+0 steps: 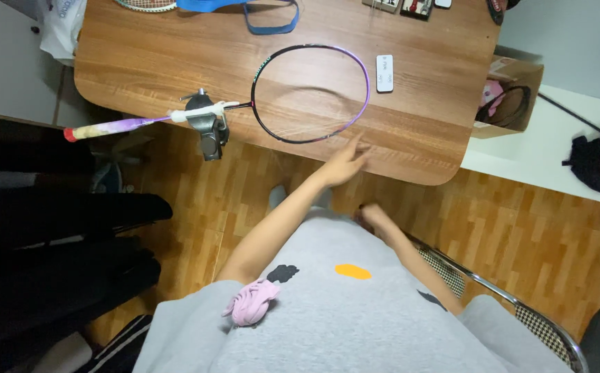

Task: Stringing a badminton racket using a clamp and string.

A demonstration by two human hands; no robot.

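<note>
A badminton racket (310, 93) with a black and purple frame lies on the wooden table (148, 62), its shaft held in a grey clamp (206, 124) at the table's front edge. The handle (110, 127) sticks out to the left past the edge. My left hand (345, 162) reaches out to the table's front edge just below the racket head, fingers apart, pinching what looks like a thin string. My right hand (372, 215) stays low near my grey shirt, fingers curled; what it holds I cannot make out.
A small white rectangular object (384, 73) lies right of the racket head. A blue strap (265, 17) and another racket (144, 5) lie at the far edge. A cardboard box (510, 97) stands right of the table, a metal chair (507, 304) by me.
</note>
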